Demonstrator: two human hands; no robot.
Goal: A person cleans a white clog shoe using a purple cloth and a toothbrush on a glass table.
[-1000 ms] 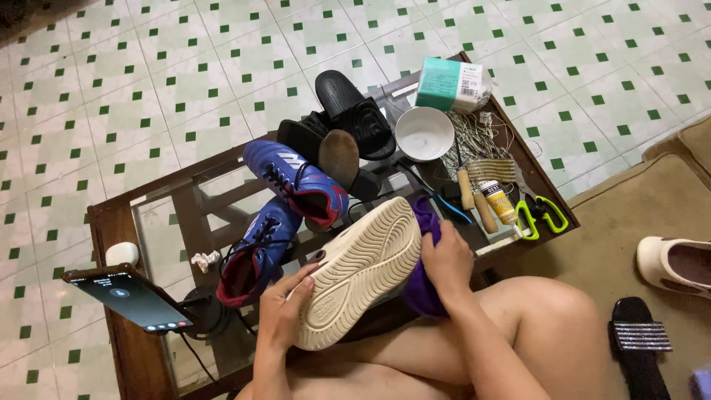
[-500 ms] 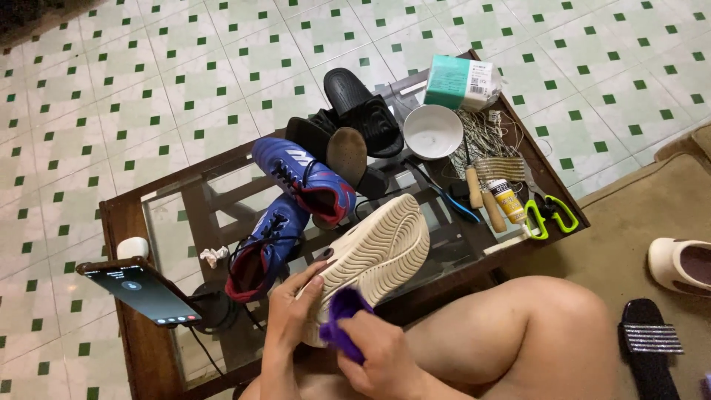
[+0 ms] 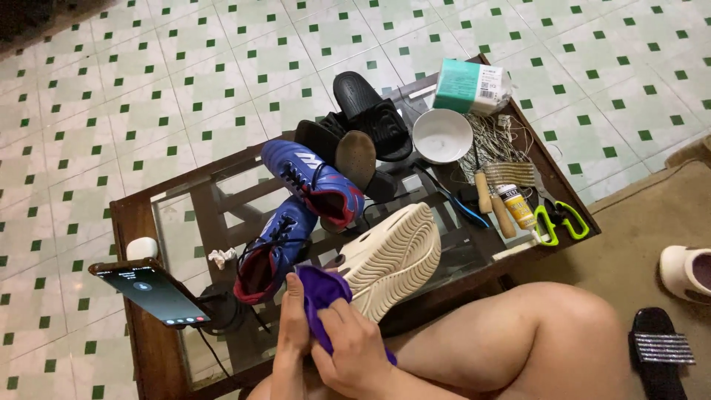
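The cream clog (image 3: 389, 255) lies sole-up, tilted, over the near edge of the glass-topped bench (image 3: 185, 222), its heel end down toward the person's lap. A purple cloth (image 3: 322, 292) covers that heel end. The right hand (image 3: 352, 355) has its grip closed on the cloth, fingers curled over the bunched fabric and pressing it against the clog. The left hand (image 3: 292, 333) lies along the clog's 9 o'clock side; fingers stretched up against cloth and shoe, a loose hold rather than a fist.

At 10 o'clock of the clog stand two blue football boots (image 3: 296, 207), one leaning over the other. At 12 o'clock lie black slides (image 3: 366, 115) and a brown insole (image 3: 355, 157). Toward 1 o'clock sit a white bowl (image 3: 442, 135) and a teal box (image 3: 466, 85); at 2 o'clock, a yellow glue tube (image 3: 516, 207) and green-handled scissors (image 3: 559, 218). A phone (image 3: 152, 294) on a stand sits at 9 o'clock.
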